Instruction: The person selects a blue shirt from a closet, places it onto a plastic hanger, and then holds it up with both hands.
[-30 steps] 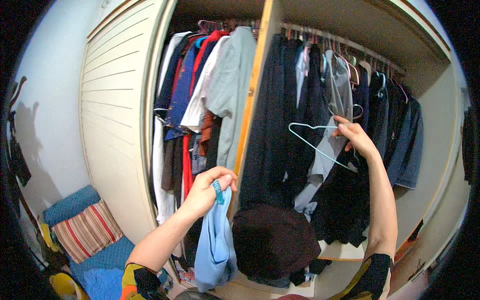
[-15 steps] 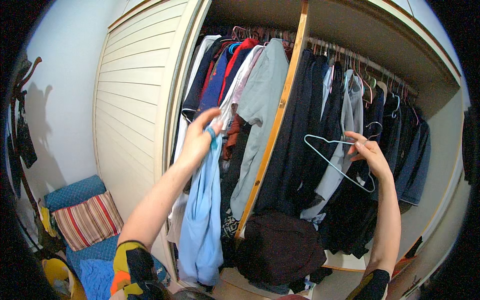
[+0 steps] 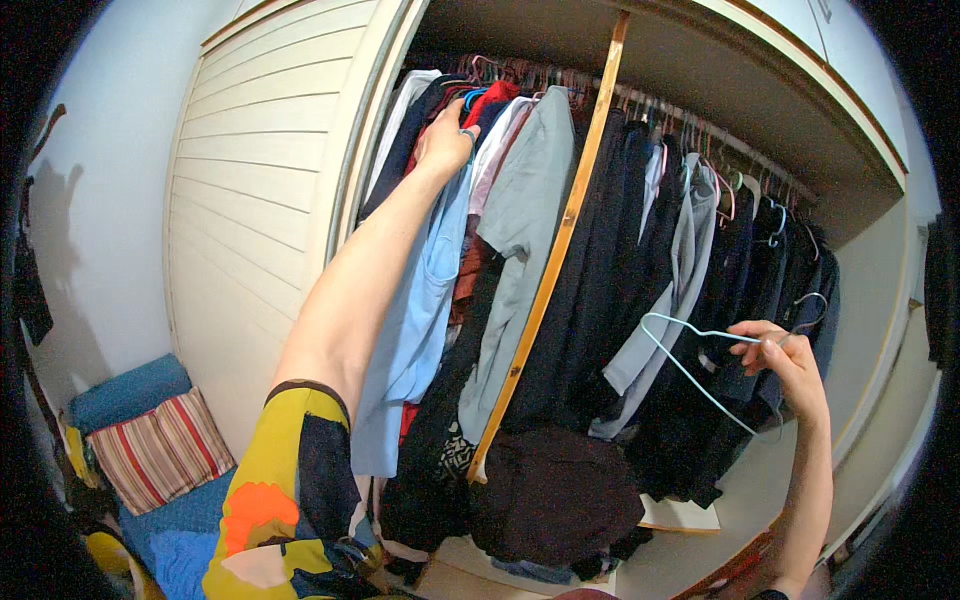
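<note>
Left hand (image 3: 443, 140) fingers clamp the light-blue shirt (image 3: 420, 310) at the crowded rail (image 3: 640, 100); right hand (image 3: 785, 360) fingers pinch an empty wire hanger (image 3: 690, 375) in open room before dark garments.

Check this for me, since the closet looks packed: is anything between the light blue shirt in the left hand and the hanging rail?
Nothing visible blocks it. The left hand holds the light blue shirt up by the wooden rail, between the crowded hanging clothes on either side.
</note>
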### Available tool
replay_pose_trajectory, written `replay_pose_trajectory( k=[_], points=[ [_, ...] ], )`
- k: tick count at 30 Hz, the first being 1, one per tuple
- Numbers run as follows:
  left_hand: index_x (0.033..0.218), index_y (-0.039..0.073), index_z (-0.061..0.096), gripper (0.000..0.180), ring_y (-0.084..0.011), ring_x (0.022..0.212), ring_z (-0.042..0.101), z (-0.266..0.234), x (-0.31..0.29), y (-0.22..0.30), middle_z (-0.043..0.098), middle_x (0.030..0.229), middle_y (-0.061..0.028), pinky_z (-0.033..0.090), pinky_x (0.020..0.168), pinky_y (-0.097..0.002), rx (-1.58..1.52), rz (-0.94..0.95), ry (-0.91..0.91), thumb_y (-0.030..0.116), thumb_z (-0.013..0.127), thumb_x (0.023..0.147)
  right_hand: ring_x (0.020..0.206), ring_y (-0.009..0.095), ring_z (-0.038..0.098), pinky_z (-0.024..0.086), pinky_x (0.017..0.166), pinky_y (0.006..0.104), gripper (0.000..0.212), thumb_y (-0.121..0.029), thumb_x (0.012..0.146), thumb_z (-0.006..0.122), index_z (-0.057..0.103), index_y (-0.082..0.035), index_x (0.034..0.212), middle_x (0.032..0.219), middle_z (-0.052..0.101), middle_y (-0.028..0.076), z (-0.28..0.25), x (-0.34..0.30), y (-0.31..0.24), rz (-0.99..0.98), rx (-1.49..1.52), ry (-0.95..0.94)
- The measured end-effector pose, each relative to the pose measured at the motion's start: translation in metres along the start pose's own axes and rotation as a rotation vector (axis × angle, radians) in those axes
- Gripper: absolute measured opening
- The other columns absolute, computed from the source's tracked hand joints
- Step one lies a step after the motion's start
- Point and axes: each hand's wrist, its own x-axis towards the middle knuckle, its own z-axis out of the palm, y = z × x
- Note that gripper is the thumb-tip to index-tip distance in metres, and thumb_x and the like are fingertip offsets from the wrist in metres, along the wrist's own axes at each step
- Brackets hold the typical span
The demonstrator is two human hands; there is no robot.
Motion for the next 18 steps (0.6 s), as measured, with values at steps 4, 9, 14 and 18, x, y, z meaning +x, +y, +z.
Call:
replay_pose_trajectory(
  k=[4,9,14,18],
  points=[
    [0.13,0.01,0.037,0.058,-0.0346,0.111,0.049,0.01,-0.004,0.022,0.048,0.124,-0.0195,0.039,0.092,-0.0413,-0.073,-0.023,0.001,0.02,0.06,0.078,0.082,0.019,0.059,0.048,0.062,0.0273,0.044,-0.035,0.088,0.048,0.06,0.003,0.072,0.103,0.059,0.016,-0.009,-0.016,-0.019,0.065,0.033,0.133],
    [0.133,0.009,0.031,0.06,-0.0352,0.112,0.048,0.053,-0.03,0.047,0.041,0.131,-0.0161,0.04,0.091,-0.0441,-0.063,0.101,-0.054,0.02,0.056,0.08,0.079,0.016,0.06,0.047,0.058,0.0263,0.038,-0.038,0.09,0.044,0.059,-0.002,0.088,0.097,0.061,0.011,-0.007,0.011,-0.026,0.069,0.114,0.23],
    [0.135,0.011,0.027,0.063,-0.0348,0.112,0.048,0.04,-0.035,0.055,0.04,0.133,-0.0136,0.04,0.09,-0.045,-0.068,0.002,-0.17,0.02,0.056,0.08,0.077,0.016,0.061,0.048,0.059,0.0255,0.034,-0.031,0.091,0.044,0.059,-0.001,0.091,0.093,0.063,0.01,0.03,0.065,-0.052,0.039,0.239,0.228],
    [0.135,0.011,0.027,0.063,-0.0358,0.111,0.048,0.04,-0.038,0.038,0.039,0.133,-0.0132,0.04,0.089,-0.0453,-0.102,0.036,-0.118,0.019,0.056,0.08,0.075,0.015,0.061,0.048,0.059,0.0261,0.034,-0.029,0.091,0.044,0.06,0.001,0.091,0.089,0.063,0.011,0.067,0.101,-0.075,-0.002,0.273,0.164]
  ],
)
